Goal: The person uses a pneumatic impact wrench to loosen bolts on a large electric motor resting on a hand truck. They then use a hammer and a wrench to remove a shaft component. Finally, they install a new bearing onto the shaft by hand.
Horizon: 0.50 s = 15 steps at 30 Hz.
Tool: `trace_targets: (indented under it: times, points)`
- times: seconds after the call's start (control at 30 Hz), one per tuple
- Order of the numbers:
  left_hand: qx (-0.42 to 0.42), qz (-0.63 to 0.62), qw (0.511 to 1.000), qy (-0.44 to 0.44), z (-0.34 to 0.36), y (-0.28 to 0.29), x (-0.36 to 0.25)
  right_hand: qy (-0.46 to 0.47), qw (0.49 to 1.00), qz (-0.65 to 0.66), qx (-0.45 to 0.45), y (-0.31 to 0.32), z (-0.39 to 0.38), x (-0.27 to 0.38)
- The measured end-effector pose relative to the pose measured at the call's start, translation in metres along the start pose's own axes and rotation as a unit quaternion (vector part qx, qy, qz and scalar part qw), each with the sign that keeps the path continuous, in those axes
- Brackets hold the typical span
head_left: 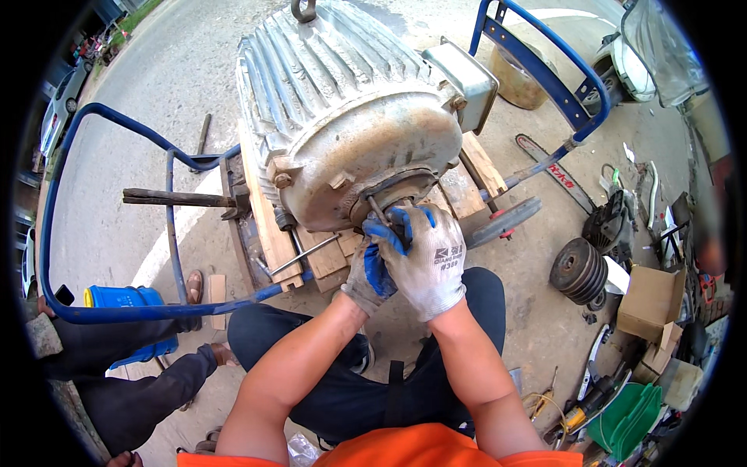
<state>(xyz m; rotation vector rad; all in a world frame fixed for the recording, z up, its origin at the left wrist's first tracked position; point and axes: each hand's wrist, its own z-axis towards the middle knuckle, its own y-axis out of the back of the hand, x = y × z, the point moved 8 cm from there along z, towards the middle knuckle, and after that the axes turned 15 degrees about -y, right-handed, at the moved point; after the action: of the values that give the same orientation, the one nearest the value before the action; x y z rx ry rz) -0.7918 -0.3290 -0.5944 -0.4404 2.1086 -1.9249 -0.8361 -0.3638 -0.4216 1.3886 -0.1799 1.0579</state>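
A large grey finned electric motor (pixel 373 148) lies on wooden boards, its round end cover facing me. At the cover's centre is a dark bearing cap (pixel 397 189), where a thin metal rod (pixel 377 208) sticks out. My left hand (pixel 372 268), in a blue and grey work glove, is closed around the rod's near end. Beside it and touching it, my right hand (pixel 426 253), in a whitish glove with blue fingertips, is bent closed just below the cap. The gloves hide whatever its fingers grip. A slim steel bar tool (pixel 305 255) rests on the boards to the left.
A blue tubular cart frame (pixel 50 233) surrounds the motor. A hammer (pixel 179 198) lies across its left side. A seated person's dark trouser leg (pixel 148 389) and a blue bucket (pixel 124 297) are left. Rightward are a chainsaw (pixel 556 173), grooved pulley (pixel 577 272), cardboard box (pixel 650 300) and green container (pixel 626 420).
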Motion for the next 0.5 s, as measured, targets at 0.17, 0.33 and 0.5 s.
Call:
trace_targets:
  times: [0.17,0.33,0.5]
  points:
    - [-0.020,-0.006,1.000,0.007,0.004,-0.010,0.005,0.027,1.000,-0.005,0.005,0.007,-0.001,0.008]
    - [0.004,-0.042,0.999,0.008,0.004,0.002,0.001,0.037,0.999,-0.012,-0.010,0.003,-0.004,0.001]
    - [-0.018,0.062,0.998,-0.004,0.001,0.019,-0.001,0.045,0.999,-0.014,-0.024,0.001,0.002,0.009]
